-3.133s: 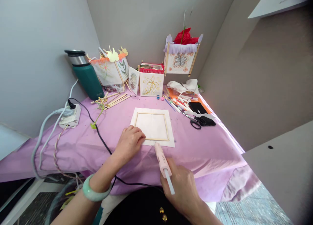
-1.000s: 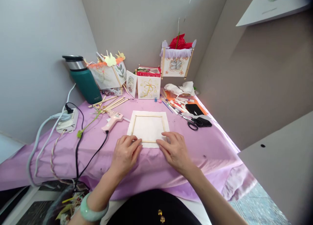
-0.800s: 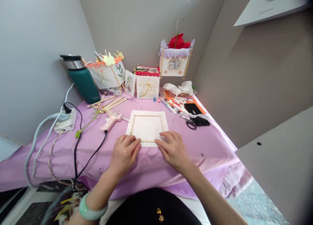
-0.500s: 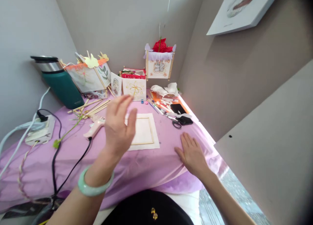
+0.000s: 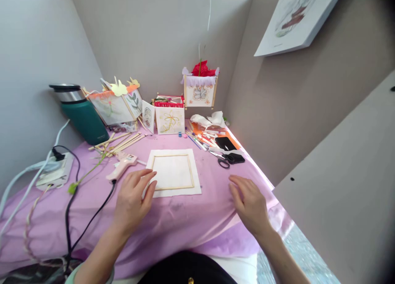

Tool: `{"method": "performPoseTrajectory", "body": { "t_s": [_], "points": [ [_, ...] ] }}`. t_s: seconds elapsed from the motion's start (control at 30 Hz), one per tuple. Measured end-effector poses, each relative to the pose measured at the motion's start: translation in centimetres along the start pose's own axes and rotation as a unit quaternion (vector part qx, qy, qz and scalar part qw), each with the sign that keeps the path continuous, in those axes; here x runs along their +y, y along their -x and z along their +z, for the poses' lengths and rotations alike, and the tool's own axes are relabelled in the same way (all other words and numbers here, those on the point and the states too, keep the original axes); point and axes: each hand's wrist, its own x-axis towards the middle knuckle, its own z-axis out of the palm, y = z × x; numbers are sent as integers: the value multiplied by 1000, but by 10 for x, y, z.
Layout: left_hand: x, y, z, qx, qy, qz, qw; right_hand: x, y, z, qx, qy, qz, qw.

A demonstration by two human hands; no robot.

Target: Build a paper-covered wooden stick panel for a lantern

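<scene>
Both of the person's hands have come away from the stick frame (image 5: pixel 174 188), whose near stick they were pinning a second ago. It lies flat on a white sheet (image 5: pixel 173 173), close to the middle of the table's (image 5: pixel 212 214) near edge. The left hand (image 5: pixel 132 199), raised over the sheet half a second ago, is now lower and further left; its thumb and forefinger curve apart with nothing between them, though I can't tell whether the tips touch the sheet's left edge. The right hand (image 5: pixel 251 202), flat on the cloth then, now arches near the table's right edge, thumb clear of fingers lying close together, nothing in its grasp. The glue gun (image 5: pixel 122 168), in the right hand three seconds back, rests toward the left edge. Small lettering low on the bottle (image 5: pixel 84 121) at the far left corner and a line on the wall picture (image 5: pixel 294 23) are unreadable from here.
</scene>
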Motion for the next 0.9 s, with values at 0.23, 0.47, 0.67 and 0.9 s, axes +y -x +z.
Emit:
{"method": "performPoseTrajectory", "body": {
  "t_s": [0.23,0.47,0.67,0.9],
  "points": [
    [-24,37,-14,1,-43,-34,998,-29,-2,24,-79,-21,-77,994],
    [-22,56,-17,-20,-30,-28,999,-54,-6,45,-108,-37,-127,985],
    [-18,57,-18,-47,-37,-35,998,-59,-6,63,-122,-42,-161,978],
    [-16,44,-9,-62,-42,-24,997,-61,-10,70,-139,-26,-187,972]
  ]
}}
